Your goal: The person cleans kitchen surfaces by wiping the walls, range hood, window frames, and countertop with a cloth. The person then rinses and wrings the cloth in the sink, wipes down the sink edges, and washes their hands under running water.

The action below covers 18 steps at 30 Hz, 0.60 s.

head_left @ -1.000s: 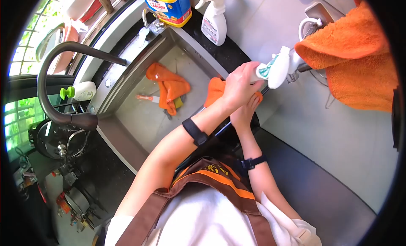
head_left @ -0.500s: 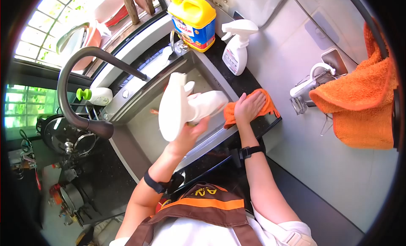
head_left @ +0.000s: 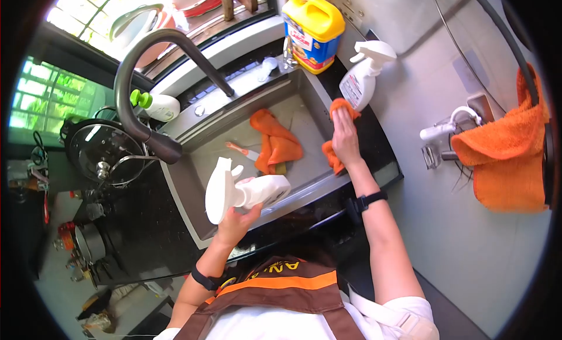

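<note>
My left hand [head_left: 239, 224] is closed round a white spray bottle [head_left: 266, 191], held tilted over the near side of the sink [head_left: 196, 208]. My right hand [head_left: 346, 142] lies on an orange cloth [head_left: 343, 108] at the sink's right rim, fingers together and pointing away from me. Part of the cloth sticks out past the fingertips and part below the palm. Inside the basin rest another orange cloth [head_left: 275, 144] and a small tool with an orange handle [head_left: 237, 147], probably a knife or scraper.
A second white spray bottle [head_left: 362, 79] stands near my right fingertips, beside a yellow-and-blue jug [head_left: 313, 35]. The dark faucet [head_left: 126, 88] arches over the sink's left side. A pump bottle [head_left: 161, 107], a lidded pot [head_left: 96, 150] and a hanging orange towel [head_left: 506, 164] surround it.
My right hand has slid the cloth along the rim away from me, towards the standing spray bottle. The held bottle is lower and nearer to me, uncovering the cloth in the basin. The view has shifted.
</note>
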### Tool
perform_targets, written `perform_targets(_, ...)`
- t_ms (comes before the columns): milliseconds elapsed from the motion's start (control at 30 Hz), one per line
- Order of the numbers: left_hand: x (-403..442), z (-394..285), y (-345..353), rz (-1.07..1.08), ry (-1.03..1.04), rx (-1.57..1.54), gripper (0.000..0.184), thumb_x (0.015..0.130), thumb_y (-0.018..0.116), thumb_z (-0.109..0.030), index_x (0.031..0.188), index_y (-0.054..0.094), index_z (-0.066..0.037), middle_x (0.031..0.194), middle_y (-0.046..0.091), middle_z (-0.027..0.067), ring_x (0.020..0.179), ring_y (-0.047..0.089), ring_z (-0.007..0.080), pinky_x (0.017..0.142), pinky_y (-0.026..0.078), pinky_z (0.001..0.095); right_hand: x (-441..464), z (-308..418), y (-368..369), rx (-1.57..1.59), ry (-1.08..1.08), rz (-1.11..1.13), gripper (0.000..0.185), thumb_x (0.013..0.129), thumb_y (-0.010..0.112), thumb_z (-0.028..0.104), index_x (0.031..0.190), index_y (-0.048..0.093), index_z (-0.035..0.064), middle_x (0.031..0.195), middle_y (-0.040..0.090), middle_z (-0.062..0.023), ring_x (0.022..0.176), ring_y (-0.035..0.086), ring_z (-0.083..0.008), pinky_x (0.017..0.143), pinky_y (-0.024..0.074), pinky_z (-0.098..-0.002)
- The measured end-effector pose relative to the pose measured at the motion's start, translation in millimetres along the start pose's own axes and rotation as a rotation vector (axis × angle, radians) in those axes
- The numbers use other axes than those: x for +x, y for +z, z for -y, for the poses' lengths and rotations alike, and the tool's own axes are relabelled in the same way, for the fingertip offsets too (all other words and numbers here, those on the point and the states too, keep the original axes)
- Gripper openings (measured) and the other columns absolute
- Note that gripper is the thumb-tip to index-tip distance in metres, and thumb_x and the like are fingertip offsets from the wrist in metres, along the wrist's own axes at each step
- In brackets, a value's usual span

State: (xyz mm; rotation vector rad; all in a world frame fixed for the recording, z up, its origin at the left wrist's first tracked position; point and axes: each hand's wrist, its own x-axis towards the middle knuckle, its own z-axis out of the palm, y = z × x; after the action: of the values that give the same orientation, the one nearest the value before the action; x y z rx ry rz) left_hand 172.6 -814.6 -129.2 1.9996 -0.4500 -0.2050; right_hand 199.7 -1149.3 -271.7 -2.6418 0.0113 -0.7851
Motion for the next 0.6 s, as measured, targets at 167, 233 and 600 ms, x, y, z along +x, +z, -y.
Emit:
perform_targets(167,0,-8,-12,-0.028,0.045,0.034,0.037,0.071,0.070,-0.002,0.107,0.065,0.002,0.115,0.063,0.0151,0.107,0.061,0.0265,0.095,0.044,0.0357,94,-20,69,-0.094,0.270,0.003,0.055,0.085,0.055,0.012,0.130,0.036,-0.0123,0.136,0.039,-0.0303,0.131,0.034,-0.0425,0.112,0.0254,-0.0460)
perform_targets(233,16,-18,-12,-0.028,0.094,0.017,0.039,0.070,0.072,-0.004,0.108,0.065,0.002,0.115,0.063,0.0162,0.108,0.060,0.0270,0.096,0.043,0.0363,108,-15,87,-0.247,0.379,0.026,0.064,0.083,0.062,0.025,0.132,0.037,-0.0078,0.138,0.039,-0.0271,0.132,0.035,-0.0404,0.111,0.0254,-0.0461)
perform_targets(600,133,-88,131,0.265,0.652,-0.112,0.040,0.068,0.075,-0.010,0.106,0.064,-0.004,0.105,0.066,0.0100,0.093,0.066,0.0264,0.081,0.052,0.0330,5,18,-13,-0.177,-0.100,0.003,0.047,0.089,0.055,0.015,0.130,0.047,-0.0042,0.135,0.050,-0.0144,0.126,0.047,-0.0284,0.107,0.0344,-0.0436)
